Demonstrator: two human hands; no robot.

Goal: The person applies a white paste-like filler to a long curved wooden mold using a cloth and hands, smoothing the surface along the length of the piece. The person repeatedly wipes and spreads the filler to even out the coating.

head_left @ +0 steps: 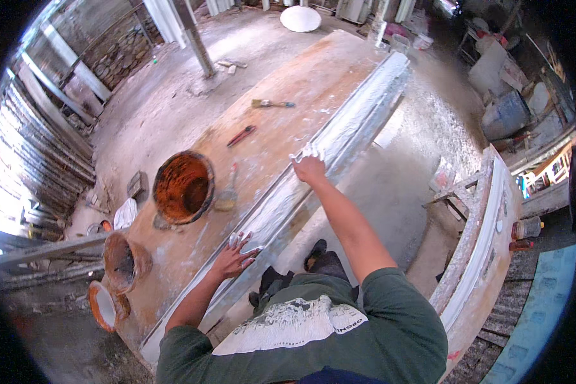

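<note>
A long white moulding strip (355, 110), wet-looking and plaster-like, lies diagonally along the near edge of a wooden table. My left hand (235, 256) rests on its lower part, fingers spread and smeared with white. Farther up the strip, my right hand (310, 169) presses down on the white surface. White material covers its fingertips and blends with the strip, so whether they grip anything is hidden. Left of the strip lie a flat brush (225, 200), a red-handled tool (241, 136) and another paintbrush (272, 103).
A large orange-stained bucket (184, 187) stands on the wooden table (313, 70), with two smaller containers, a brownish one (127, 262) and a white-lined one (104, 306), at its left end. On the right is a second bench (493, 269) with a long white strip. A post (195, 38) rises beyond.
</note>
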